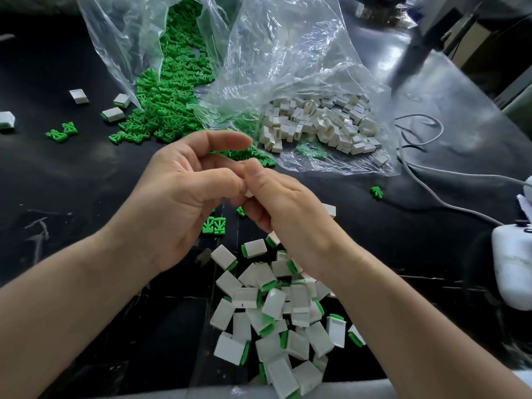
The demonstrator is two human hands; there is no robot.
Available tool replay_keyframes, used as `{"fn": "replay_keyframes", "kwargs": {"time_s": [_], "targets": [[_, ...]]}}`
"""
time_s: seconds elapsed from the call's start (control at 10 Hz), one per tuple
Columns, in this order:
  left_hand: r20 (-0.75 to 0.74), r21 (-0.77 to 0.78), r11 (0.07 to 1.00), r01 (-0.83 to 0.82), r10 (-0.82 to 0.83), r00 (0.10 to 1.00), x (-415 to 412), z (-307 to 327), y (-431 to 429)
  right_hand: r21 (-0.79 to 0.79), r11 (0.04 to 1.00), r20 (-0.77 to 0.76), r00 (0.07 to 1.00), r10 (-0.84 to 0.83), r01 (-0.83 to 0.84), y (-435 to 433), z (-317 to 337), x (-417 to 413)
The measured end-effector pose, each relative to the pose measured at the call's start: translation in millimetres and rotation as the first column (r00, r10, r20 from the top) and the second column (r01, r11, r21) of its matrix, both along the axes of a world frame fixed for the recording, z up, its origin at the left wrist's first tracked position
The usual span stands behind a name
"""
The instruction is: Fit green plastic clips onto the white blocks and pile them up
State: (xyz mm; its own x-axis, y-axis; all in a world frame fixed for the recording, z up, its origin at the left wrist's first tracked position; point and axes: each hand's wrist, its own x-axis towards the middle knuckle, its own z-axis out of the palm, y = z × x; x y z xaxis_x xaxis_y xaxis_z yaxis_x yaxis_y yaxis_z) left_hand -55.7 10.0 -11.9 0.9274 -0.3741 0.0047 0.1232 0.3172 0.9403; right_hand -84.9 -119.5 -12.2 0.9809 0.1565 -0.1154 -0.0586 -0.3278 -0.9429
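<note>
**Both hands meet on one block above the pile**

Left hand [184, 194] and right hand [282, 214] are raised together over the black table [57, 182]. Fingers of both are curled, fingertips pinching a small white block [249, 193] between them. Only a corner of it shows, so I cannot tell whether a clip is on it. The left index finger arches free above.

Just below the wrists is a loose pile [276, 312] of white blocks with green edges showing. Two green clips [214, 226] lie under the hands.

Far side: a clear bag [121, 38] spills a heap of green clips [169, 102]. Beside it a second bag [288, 53] holds bare white blocks [316, 122]. Grey cables [449, 197] and a white device [512, 269] sit at right.
</note>
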Motion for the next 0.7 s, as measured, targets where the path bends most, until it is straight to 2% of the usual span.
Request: {"fn": "replay_keyframes", "kwargs": {"time_s": [0.1, 0.2, 0.3, 0.4, 0.5, 0.6, 0.7], "targets": [[0.062, 0.070, 0.997, -0.020, 0.016, 0.998, 1.8, 0.8, 3.5, -0.091, 0.995, -0.014, 0.999, 0.048, -0.049, -12.3, 8.8, 2.2], [0.129, 0.199, 0.980, 0.007, -0.033, 0.991, 0.0, 1.3, 5.0, -0.166, 0.986, -0.031, 1.000, -0.005, 0.000, -31.1, 16.9, 3.5], [0.184, 0.383, 0.920, 0.084, -0.165, 0.969, -5.2, -0.6, 2.6, -0.395, 0.915, 0.002, 0.996, -0.085, 0.079, -48.3, 17.7, 2.8], [0.202, 0.539, 0.833, 0.123, -0.270, 0.941, -13.7, 0.1, -2.0, -0.500, 0.861, 0.021, 0.995, -0.098, 0.095, -54.5, 16.8, -0.4], [0.312, 0.661, 0.750, -0.006, -0.268, 0.912, -19.3, 1.5, -3.3, -0.538, 0.840, 0.032, 0.997, -0.065, 0.072, -46.4, 13.4, -12.2], [0.402, 0.642, 0.760, -0.101, -0.221, 0.889, -29.3, 9.9, 1.8, -0.345, 0.912, 0.167, 0.971, -0.173, 0.222, -40.5, 3.0, -42.4], [0.329, 0.501, 0.862, -0.078, -0.106, 0.939, -62.0, 12.1, 10.1, 0.075, 0.900, 0.198, 0.878, -0.435, 0.429, -46.1, -3.2, -83.2]]}}
